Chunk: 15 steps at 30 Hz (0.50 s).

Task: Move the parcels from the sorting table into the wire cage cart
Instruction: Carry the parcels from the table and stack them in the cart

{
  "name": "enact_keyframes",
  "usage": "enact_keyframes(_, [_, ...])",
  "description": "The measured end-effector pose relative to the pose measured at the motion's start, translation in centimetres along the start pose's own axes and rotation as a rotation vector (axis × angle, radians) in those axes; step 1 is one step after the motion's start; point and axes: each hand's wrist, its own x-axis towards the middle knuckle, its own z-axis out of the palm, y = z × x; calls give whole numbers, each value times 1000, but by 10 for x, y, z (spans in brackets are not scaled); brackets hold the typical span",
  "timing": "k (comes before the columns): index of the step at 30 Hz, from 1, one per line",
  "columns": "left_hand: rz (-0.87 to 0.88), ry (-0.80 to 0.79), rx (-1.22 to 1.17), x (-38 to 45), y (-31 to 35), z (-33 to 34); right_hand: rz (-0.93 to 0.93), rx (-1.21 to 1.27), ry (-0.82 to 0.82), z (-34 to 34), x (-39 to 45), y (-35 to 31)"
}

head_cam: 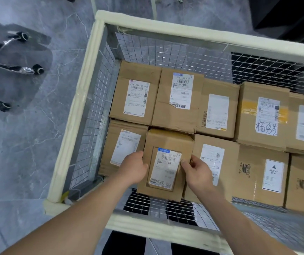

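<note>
I look down into the wire cage cart [85,111], its rim wrapped in cream foam. Several brown cardboard parcels with white labels lie packed on its floor. One small parcel [166,142] sits in the near row, between two others. My left hand [134,168] grips its left side and my right hand [196,172] grips its right side, thumbs on the top face by the label. Both forearms reach over the near rim. The sorting table is out of view.
An office chair's chrome base with black castors [18,69] stands on the grey marble floor left of the cart. Bare wire mesh floor [138,201] shows at the cart's near edge. Dark furniture [285,13] stands at the far right.
</note>
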Motion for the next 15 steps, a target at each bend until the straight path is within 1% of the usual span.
enact_keyframes(2, [-10, 10, 59, 4, -4, 8, -31, -77, 26, 3, 4, 5])
enact_keyframes(6, [6, 112, 123, 9, -6, 18, -50, -180, 89, 4, 13, 11])
enact_keyframes(9, [2, 154, 146, 12, -2, 19, -54, -237, 96, 1, 19, 12])
enact_keyframes(11, [-4, 165, 149, 13, 0, 18, -50, -243, 104, 0, 22, 10])
enact_keyframes(15, [-14, 192, 161, 19, 4, 17, -14, -188, 171, 4, 30, 8])
